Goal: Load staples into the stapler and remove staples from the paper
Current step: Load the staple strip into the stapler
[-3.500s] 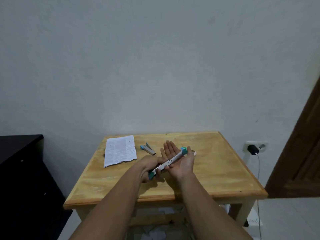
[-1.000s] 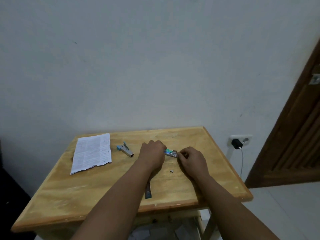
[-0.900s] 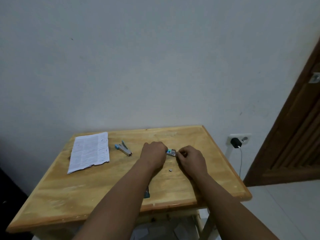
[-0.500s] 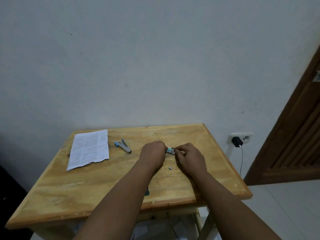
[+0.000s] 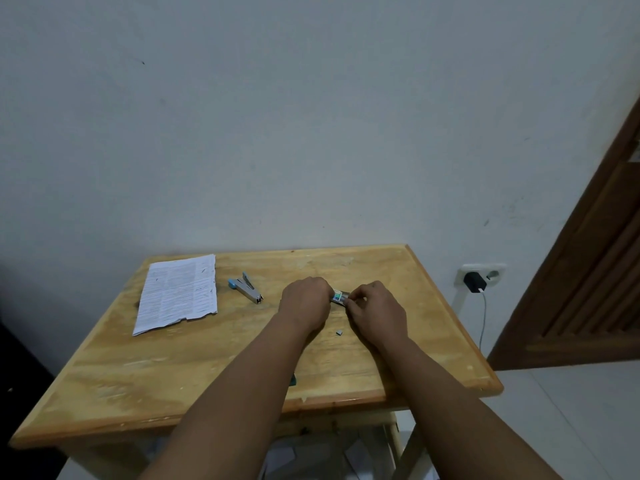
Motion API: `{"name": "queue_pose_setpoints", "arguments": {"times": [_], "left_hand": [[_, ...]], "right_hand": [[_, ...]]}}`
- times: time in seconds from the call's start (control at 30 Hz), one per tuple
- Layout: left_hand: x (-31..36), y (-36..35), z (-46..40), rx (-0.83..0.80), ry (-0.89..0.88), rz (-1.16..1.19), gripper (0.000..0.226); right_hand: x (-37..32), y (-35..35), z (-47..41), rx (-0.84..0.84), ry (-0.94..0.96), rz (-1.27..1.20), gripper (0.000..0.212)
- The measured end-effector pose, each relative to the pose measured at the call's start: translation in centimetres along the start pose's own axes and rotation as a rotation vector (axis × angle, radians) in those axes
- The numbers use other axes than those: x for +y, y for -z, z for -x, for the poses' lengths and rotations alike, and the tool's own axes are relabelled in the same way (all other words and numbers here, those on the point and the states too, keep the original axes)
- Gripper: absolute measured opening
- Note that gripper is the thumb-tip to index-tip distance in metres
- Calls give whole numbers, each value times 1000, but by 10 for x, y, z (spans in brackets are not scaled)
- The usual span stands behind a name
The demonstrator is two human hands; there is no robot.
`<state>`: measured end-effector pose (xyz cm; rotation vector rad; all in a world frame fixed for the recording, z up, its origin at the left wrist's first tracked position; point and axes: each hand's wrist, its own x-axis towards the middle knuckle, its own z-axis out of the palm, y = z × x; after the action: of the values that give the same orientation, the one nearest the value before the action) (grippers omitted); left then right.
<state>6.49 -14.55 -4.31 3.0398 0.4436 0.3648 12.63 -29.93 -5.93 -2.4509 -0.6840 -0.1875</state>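
A small staple box (image 5: 338,296) is held between both hands.
It is pinched by the left hand (image 5: 304,301) and right hand (image 5: 375,311) above the table (image 5: 207,368).

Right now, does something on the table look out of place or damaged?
Two small things. A tiny grey piece, perhaps a bit of staples, lies loose on the table between the two wrists. The printed paper at the far left has a ragged, torn near edge. Nothing else stands out.
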Motion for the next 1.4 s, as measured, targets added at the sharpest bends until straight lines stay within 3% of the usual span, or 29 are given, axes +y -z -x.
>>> {"name": "queue_pose_setpoints", "arguments": {"times": [0.17,0.3,0.47,0.6,0.73,1.0,1.4], "left_hand": [[-1,1,1,6,14,39,22],[1,4,1,-17,12,31,25],[0,10,-1,-83,19,45,30],[-1,14,-3,-67,1,28,37],[2,18,-7,-99,28,48,28],[0,19,-9,-95,44,84,26],[-2,22,-6,-89,29,81,28]], "right_hand": [[3,2,4,7,-17,-91,23],[11,14,5,119,-50,-281,19],[38,27,7,119,-64,29,27],[36,27,8,66,17,-14,35],[24,22,2,-10,94,80,34],[5,13,-9,7,113,39,20],[3,8,-9,-67,160,37,26]]}}
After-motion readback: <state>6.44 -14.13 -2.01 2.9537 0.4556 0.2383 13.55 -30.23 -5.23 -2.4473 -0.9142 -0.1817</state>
